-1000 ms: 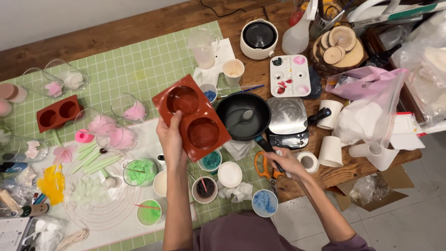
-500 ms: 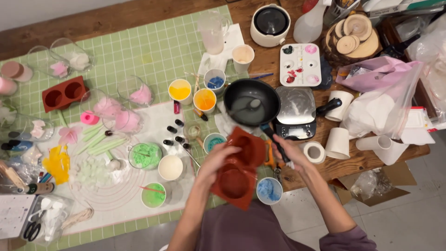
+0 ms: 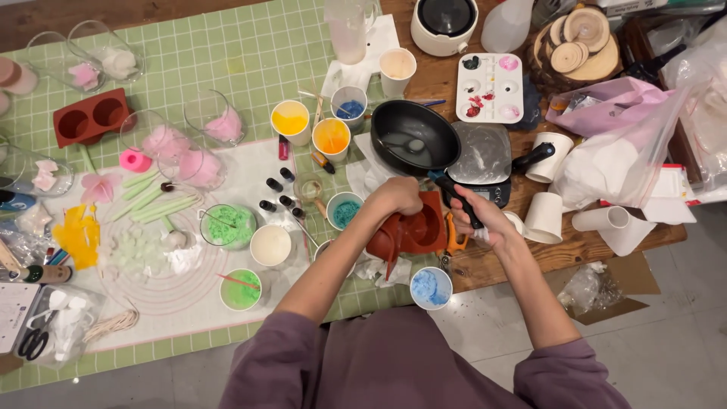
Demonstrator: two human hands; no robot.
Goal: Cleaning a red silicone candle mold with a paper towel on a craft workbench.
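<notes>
Desk [image 3: 469,83] crowded with craft supplies, green grid mat over its left part. Black pan [image 3: 415,138] at centre, 12 o'clock from both hands. Red silicone mould [image 3: 413,231] at the near edge; left hand [image 3: 395,198] fingers closed on its top. Right hand [image 3: 485,220] fingers wrapped round pan handle [image 3: 458,201]. Blue-filled cup [image 3: 431,288] at 6 o'clock of mould.

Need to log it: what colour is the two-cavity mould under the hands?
Reddish-brown silicone mould, clearest in the head view.

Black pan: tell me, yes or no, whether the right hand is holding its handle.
Yes, the right hand is wrapped around the handle of the black pan, while the left hand grips the red mould.
</notes>
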